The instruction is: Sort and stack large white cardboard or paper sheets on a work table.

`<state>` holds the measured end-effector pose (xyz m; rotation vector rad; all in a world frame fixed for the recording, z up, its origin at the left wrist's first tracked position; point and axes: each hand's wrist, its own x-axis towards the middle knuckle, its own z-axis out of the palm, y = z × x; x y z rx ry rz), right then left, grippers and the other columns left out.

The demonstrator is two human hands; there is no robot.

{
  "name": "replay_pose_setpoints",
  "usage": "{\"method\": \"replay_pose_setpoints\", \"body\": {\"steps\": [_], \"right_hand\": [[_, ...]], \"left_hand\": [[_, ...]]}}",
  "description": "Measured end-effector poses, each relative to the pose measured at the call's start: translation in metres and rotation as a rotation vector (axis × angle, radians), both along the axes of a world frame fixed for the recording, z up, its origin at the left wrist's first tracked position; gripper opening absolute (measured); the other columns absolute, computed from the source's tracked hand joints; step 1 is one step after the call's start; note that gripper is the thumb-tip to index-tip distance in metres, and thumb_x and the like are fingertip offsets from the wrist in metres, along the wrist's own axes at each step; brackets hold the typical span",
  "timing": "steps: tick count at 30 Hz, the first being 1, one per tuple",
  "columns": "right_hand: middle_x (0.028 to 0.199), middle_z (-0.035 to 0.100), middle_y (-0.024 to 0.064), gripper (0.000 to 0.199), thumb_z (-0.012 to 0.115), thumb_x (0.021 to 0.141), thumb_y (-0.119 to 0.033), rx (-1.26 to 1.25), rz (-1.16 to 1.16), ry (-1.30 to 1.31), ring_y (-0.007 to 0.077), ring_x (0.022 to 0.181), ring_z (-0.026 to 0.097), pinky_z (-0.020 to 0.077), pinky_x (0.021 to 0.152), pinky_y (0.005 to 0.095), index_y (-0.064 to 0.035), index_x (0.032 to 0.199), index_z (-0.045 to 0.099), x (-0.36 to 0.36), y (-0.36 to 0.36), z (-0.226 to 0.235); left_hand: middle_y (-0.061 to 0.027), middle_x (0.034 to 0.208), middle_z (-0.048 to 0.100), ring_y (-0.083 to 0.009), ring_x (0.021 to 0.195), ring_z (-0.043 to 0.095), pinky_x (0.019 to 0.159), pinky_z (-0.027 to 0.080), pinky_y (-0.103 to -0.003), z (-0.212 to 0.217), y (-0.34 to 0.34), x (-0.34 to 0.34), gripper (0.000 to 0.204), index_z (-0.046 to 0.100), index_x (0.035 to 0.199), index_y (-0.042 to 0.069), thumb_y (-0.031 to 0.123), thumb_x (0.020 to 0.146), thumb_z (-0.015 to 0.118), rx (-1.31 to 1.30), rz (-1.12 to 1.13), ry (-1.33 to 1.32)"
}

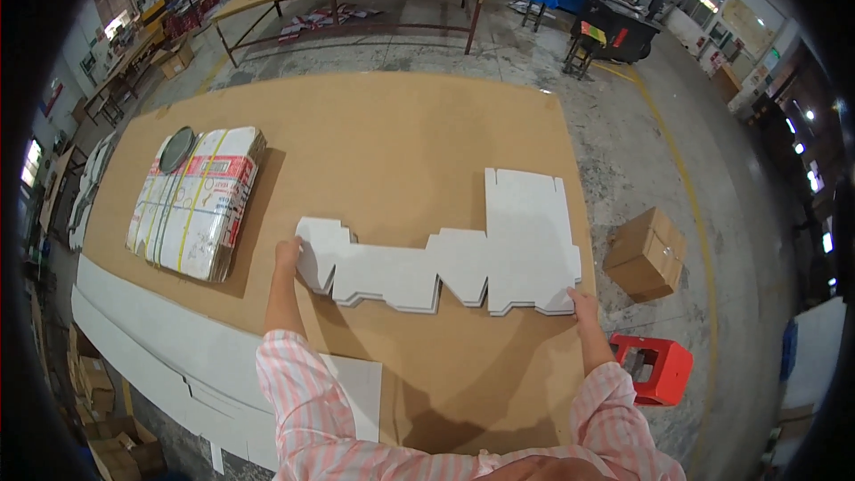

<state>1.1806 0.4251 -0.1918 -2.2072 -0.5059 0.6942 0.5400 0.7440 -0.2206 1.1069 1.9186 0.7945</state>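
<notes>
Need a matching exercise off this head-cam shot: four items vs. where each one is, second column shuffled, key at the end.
Items
1. Left hand
2. Strapped bundle
3. Brown carton
4. Right hand

Places
A. On the floor, to the right of the brown-topped table
B. At the near right corner of the white cardboard stack
C. At the left end of the white cardboard stack
D. On the left part of the table, with a round dark disc on it

Pairs: 1-C, 2-D, 3-A, 4-B
</notes>
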Motion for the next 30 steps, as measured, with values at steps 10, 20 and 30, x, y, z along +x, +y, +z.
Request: {"method": "replay_pose_setpoints", "body": {"steps": [10, 20, 30], "right_hand": [[0.077, 0.062, 0.011, 0.031, 0.07, 0.066, -0.022, 0.029, -0.08, -0.066, 0.0216, 0.068, 0.059, 0.0455, 0.059, 0.0338, 0.0015, 0.083, 0.059, 0.058, -0.031, -0.016], [0.109, 0.054, 0.0143, 0.062, 0.066, 0.071, -0.029, 0.301, -0.151, 0.139, 0.024, 0.094, 0.054, 0.0457, 0.076, 0.0346, 0.002, 0.12, 0.045, 0.054, -0.038, 0.014], [0.078, 0.06, 0.0146, 0.041, 0.063, 0.075, -0.028, 0.278, 0.109, -0.024, 0.0202, 0.056, 0.059, 0.0479, 0.041, 0.0318, 0.003, 0.101, 0.054, 0.037, -0.038, 0.097]], "left_hand": [[-0.0128, 0.091, 0.055, -0.0291, 0.078, 0.055, 0.064, 0.046, -0.042, 0.091, -0.094, 0.068, 0.033, 0.049, 0.107, 0.004, 0.022, 0.08, 0.053, -0.219, -0.081, -0.427], [-0.0256, 0.089, 0.06, -0.0281, 0.076, 0.061, 0.061, 0.048, -0.033, 0.119, -0.132, 0.093, 0.044, 0.048, 0.108, -0.016, 0.015, 0.078, 0.058, 0.229, -0.453, 0.049], [-0.0054, 0.063, 0.052, -0.0165, 0.057, 0.054, 0.047, 0.044, -0.029, 0.263, -0.264, 0.326, 0.037, 0.051, 0.104, -0.007, 0.013, 0.073, 0.053, 1.08, -1.204, 1.117]]}}
